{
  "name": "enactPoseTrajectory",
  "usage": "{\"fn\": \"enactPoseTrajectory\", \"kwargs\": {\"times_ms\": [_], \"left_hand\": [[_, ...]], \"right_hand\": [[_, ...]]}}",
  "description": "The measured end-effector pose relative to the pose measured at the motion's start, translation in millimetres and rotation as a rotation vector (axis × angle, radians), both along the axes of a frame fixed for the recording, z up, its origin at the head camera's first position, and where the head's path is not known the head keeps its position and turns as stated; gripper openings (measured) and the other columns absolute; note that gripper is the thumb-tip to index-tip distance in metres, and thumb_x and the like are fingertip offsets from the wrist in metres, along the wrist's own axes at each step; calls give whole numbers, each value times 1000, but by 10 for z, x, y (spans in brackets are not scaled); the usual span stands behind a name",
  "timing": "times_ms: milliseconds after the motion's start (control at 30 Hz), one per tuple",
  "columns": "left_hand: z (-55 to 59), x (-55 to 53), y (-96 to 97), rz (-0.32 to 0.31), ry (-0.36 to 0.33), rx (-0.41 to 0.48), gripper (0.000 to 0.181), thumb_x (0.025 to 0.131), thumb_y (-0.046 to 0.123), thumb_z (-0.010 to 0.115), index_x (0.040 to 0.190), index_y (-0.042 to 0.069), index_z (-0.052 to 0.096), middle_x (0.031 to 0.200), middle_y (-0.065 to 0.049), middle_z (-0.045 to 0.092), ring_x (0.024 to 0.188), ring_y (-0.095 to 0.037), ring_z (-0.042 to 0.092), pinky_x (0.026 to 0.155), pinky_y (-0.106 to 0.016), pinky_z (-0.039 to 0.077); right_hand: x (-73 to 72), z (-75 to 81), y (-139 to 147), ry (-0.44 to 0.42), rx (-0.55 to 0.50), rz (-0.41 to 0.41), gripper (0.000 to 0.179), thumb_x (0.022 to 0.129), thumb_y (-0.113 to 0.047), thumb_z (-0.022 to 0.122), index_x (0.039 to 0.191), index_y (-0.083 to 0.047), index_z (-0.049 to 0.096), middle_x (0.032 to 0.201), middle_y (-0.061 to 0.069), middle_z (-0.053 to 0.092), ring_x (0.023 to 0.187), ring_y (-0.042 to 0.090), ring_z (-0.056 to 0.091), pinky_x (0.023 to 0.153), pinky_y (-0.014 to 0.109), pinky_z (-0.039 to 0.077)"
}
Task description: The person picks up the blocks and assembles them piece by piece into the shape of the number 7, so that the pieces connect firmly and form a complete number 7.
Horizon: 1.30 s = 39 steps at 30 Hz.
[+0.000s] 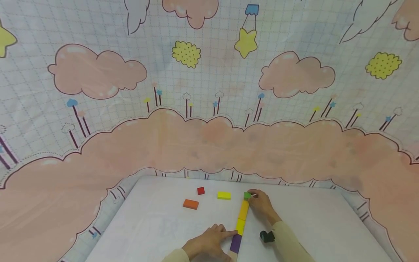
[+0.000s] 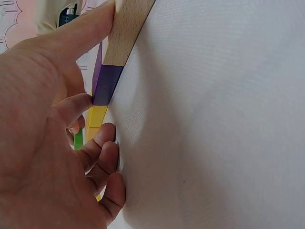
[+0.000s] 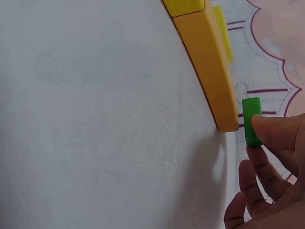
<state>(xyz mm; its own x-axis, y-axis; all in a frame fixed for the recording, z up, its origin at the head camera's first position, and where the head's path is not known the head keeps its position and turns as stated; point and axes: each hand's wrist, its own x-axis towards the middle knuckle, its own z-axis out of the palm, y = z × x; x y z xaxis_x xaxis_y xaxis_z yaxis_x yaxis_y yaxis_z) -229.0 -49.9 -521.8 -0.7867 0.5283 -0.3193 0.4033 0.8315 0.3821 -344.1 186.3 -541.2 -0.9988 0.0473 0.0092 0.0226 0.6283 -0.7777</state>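
Note:
My right hand (image 1: 262, 205) pinches a small green block (image 3: 251, 109) between thumb and fingertips. In the right wrist view the block hovers just past the far end of a long orange-yellow block (image 3: 207, 62). That block heads a straight row on the table, followed by a yellow block (image 1: 240, 227), a purple block (image 1: 235, 243) and a bare wooden block (image 2: 126, 33). Beside the row, my left hand (image 1: 209, 243) touches it from the left. Its index fingertip is by the yellow-purple joint, its thumb extended against the wooden block.
Left of the row's far end lies a yellow block (image 1: 224, 195). Farther left are a small red block (image 1: 200, 191) and an orange block (image 1: 191, 204). A white table (image 1: 140, 218) carries everything, and a cloud-patterned cloth (image 1: 196, 145) rises behind it.

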Motion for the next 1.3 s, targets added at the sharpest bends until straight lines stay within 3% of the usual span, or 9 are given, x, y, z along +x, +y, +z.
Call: {"fn": "enactPoseTrajectory", "kwargs": {"times_ms": [300, 533, 800, 1300], "left_hand": [[-21, 2, -8, 50, -48, 0, 74, 75, 51, 81, 138, 57, 43, 109, 14, 49, 96, -6, 41, 87, -33, 48], [-19, 11, -17, 28, -28, -10, 72, 78, 48, 80, 140, 55, 43, 108, 14, 49, 93, -6, 40, 84, -30, 46], [-32, 18, -16, 18, -5, 1, 72, 78, 47, 79, 140, 55, 43, 110, 14, 50, 95, -5, 40, 86, -28, 45], [-37, 5, 2, 32, -24, -7, 74, 77, 49, 80, 140, 56, 42, 109, 15, 49, 95, -5, 40, 86, -30, 46]], "right_hand": [[49, 6, -57, -11, -1, -6, 33, 90, -8, 61, 123, -4, 65, 122, 17, 62, 105, 29, 56, 90, 45, 49], [67, 40, -93, -16, -16, -14, 34, 90, -6, 59, 123, -2, 64, 123, 20, 61, 106, 31, 56, 92, 46, 49], [24, -25, -82, -25, 5, -29, 34, 90, -5, 59, 123, -1, 64, 123, 21, 61, 106, 32, 57, 94, 48, 50], [30, -38, -78, -46, 19, -23, 35, 91, -7, 58, 125, -1, 63, 119, 20, 63, 106, 31, 57, 99, 51, 47]]}}
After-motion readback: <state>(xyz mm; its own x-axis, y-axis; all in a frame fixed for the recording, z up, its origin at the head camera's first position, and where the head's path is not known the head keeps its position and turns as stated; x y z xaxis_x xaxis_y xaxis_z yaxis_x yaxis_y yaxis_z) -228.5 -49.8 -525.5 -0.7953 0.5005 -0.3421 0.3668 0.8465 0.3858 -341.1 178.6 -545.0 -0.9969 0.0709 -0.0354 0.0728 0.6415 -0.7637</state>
